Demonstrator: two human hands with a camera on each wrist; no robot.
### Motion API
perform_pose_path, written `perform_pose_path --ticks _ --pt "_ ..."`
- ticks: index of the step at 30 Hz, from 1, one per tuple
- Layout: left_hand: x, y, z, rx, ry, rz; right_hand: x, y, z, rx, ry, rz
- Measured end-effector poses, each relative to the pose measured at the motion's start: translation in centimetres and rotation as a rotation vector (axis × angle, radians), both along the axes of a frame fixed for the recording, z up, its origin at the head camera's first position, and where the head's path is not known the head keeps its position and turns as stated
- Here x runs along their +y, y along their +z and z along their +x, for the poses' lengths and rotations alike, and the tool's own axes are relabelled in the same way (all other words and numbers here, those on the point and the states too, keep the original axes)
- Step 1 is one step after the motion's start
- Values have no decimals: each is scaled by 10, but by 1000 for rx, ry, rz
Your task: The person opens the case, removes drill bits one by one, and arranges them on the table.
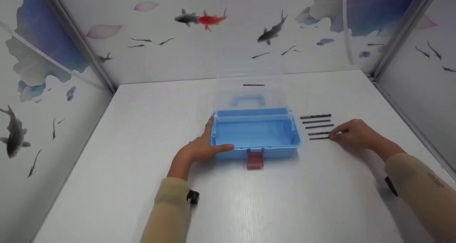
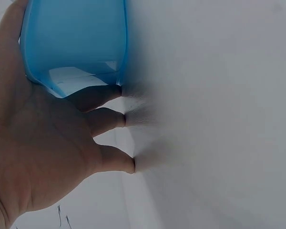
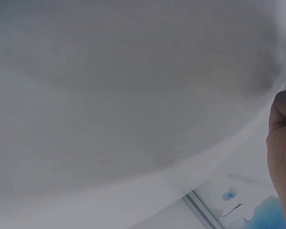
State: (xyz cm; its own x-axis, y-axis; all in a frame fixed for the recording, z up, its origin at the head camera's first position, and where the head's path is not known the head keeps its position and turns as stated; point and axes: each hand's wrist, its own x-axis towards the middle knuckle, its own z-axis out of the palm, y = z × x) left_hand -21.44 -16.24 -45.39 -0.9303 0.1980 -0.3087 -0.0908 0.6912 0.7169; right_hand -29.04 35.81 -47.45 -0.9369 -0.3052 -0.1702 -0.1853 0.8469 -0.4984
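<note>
A light blue plastic box (image 1: 254, 152) stands on the white table, its clear lid (image 1: 228, 88) tipped back and a reddish latch (image 1: 255, 160) hanging at the front. My left hand (image 1: 201, 146) rests against the box's left end, thumb along the front rim. In the left wrist view its fingers are spread fairly straight, several fingertips (image 2: 109, 119) at the tabletop. To the right of the box, several dark drill bits lie in a row. My right hand (image 1: 352, 134) pinches the right end of the nearest drill bit (image 1: 318, 138); another bit (image 1: 317, 133) lies just behind it.
Farther back in the row is a thicker drill bit (image 1: 315, 117). One more dark bit (image 1: 253, 84) shows in the area of the clear lid. Printed walls (image 1: 199, 54) with fish enclose the table (image 1: 228, 207) at the back and both sides.
</note>
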Motion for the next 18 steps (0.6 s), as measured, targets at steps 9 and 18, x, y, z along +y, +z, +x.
perform_pose_path --ticks 9,18 --pt "-2 -3 -1 2 -7 -1 3 6 -2 -4 -7 -21" --pt "0 -2 0 -3 3 -1 1 21 -2 6 -21 -57"
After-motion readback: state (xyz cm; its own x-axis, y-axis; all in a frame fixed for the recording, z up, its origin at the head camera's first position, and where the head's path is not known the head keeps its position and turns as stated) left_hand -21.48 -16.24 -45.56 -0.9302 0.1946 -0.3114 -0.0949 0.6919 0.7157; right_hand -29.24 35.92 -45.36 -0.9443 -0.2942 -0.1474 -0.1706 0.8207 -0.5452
